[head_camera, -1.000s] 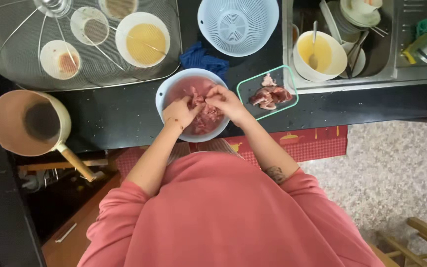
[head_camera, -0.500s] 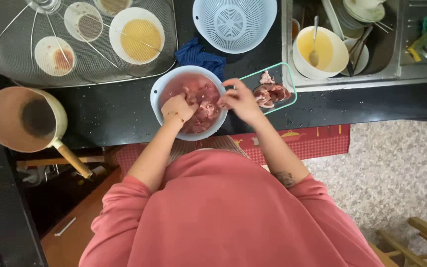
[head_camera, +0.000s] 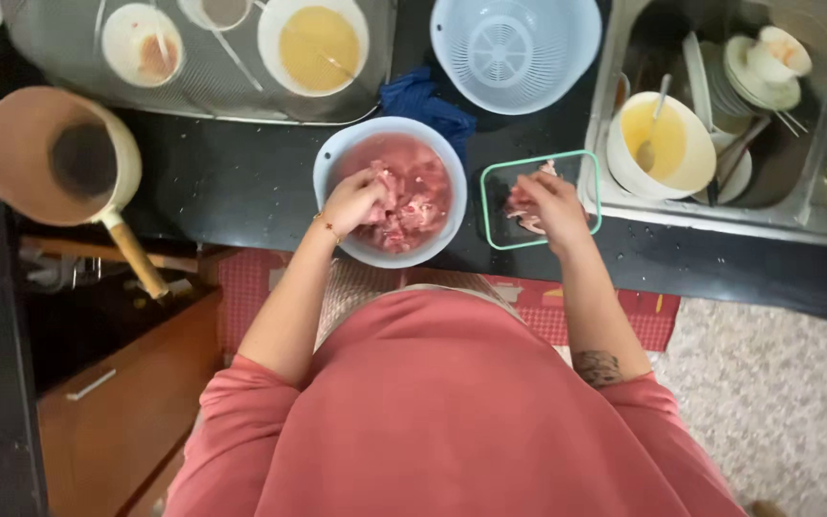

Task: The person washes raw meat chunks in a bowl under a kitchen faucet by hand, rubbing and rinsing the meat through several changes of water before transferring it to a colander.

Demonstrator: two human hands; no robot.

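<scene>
Now left hand (head_camera: 354, 201) clutching meat (head_camera: 413, 196) in bowl (head_camera: 337, 158); right hand (head_camera: 552, 199) pinching scrap over tray (head_camera: 492, 174)

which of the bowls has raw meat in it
The pale blue bowl on the dark counter, with the left hand in it; the others hold yellow liquid or sauce.

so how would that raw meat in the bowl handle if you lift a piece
The raw meat looks wet and glossy in pinkish water, so probably slippery. The pieces are small and uneven, so likely floppy and light, apt to slide from the left hand.
</scene>
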